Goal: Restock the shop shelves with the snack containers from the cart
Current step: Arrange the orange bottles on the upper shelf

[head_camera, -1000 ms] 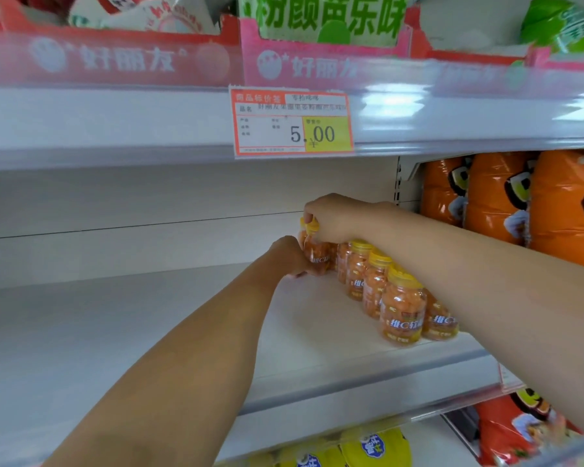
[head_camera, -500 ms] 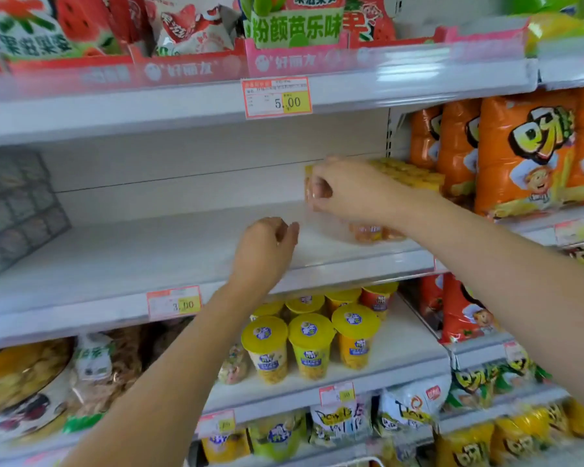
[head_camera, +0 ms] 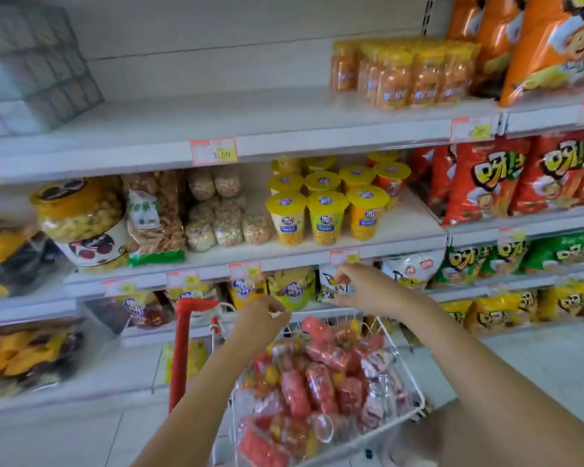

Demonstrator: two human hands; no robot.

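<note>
Small orange snack jars with yellow lids (head_camera: pixel 405 74) stand in rows at the right end of the upper white shelf (head_camera: pixel 216 123). Below me a white wire cart (head_camera: pixel 408 375) holds a heap of red and orange snack containers (head_camera: pixel 317 385) in clear wrap. Both hands hover above the cart's far rim and hold nothing. My left hand (head_camera: pixel 262 318) has loosely curled fingers. My right hand (head_camera: pixel 361 286) is a little higher and further right, its fingers loosely bent.
Yellow-lidded snack cups (head_camera: pixel 327 214) and bagged snacks fill the middle shelf. Orange and red chip bags (head_camera: pixel 536 45) crowd the right bays. A grey boxed pack (head_camera: pixel 31 69) sits at the upper shelf's left end. The cart's red post (head_camera: pixel 182 348) rises on the left.
Both hands have left the jars on the upper shelf and dropped to just above the cart. My view has tilted down from the shelf to the cart.
</note>
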